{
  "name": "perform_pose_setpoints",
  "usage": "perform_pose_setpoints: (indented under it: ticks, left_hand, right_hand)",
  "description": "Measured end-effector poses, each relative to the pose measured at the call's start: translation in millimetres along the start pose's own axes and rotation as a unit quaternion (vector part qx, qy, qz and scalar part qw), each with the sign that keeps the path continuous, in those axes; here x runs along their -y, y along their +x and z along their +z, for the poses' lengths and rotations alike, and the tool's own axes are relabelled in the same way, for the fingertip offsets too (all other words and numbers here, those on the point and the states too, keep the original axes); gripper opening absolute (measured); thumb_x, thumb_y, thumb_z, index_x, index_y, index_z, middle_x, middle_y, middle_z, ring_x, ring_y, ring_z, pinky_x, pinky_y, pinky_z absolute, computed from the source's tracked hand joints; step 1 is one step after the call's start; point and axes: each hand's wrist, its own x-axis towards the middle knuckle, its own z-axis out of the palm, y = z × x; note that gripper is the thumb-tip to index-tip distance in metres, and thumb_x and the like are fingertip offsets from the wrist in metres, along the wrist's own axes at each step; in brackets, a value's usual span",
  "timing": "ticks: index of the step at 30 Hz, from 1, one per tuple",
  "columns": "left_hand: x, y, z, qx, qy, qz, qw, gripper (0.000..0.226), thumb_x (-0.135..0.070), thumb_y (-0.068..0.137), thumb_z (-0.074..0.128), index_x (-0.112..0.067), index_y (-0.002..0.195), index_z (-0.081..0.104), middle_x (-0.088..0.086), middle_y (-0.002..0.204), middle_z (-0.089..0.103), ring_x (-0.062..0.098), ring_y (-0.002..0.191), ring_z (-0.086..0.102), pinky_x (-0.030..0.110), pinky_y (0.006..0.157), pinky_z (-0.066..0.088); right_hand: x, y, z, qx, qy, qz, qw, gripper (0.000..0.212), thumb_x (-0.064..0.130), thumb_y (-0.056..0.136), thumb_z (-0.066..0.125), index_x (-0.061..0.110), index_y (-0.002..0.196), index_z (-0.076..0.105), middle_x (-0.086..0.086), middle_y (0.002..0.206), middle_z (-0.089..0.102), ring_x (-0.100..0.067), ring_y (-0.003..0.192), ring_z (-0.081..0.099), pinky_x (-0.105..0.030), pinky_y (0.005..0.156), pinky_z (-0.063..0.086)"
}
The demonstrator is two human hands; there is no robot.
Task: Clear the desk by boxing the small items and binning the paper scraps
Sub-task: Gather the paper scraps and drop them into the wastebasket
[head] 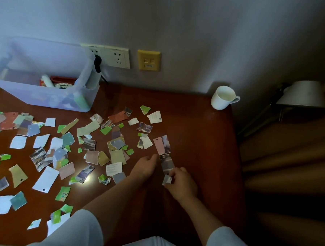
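Note:
Several torn paper scraps in white, green, pink and tan cover the brown desk. A clear plastic box at the back left holds small items. My right hand pinches a small pale scrap at the right end of the mess. Just above it lie a greyish photo scrap and a pink strip. My left hand rests on the desk with its fingertips beside the greyish scrap; whether it grips anything is hidden.
A white mug stands at the desk's back right corner. Wall sockets with a black plug sit behind the box. A lamp shade hangs off the desk's right side. The desk's right edge runs close to my right hand.

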Motion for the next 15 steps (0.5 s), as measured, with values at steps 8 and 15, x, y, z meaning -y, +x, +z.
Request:
perform_pose_setpoints:
  ticks: [8, 15]
  left_hand:
    - [4.7, 6.8, 1.6, 0.029, 0.022, 0.002, 0.999, 0.040, -0.045, 0.095, 0.046, -0.009, 0.085, 0.061, 0.010, 0.084, 0.063, 0.021, 0.075, 0.058, 0.031, 0.070, 0.044]
    - [6.4, 13.3, 3.2, 0.016, 0.029, 0.010, 0.999, 0.023, -0.033, 0.091, 0.058, -0.011, 0.087, 0.058, 0.009, 0.082, 0.061, 0.021, 0.075, 0.058, 0.033, 0.071, 0.048]
  right_hand:
    - [3.3, 1.5, -3.5, -0.014, 0.003, 0.008, 1.000, 0.021, 0.020, 0.081, 0.073, 0.031, 0.081, 0.055, 0.008, 0.105, 0.055, -0.014, 0.092, 0.057, -0.027, 0.067, 0.047]
    - [1.1, 9.5, -11.5, 0.092, 0.183, 0.023, 0.978, 0.023, 0.005, 0.082, 0.067, 0.021, 0.096, 0.060, 0.006, 0.084, 0.056, -0.016, 0.081, 0.057, -0.022, 0.061, 0.044]
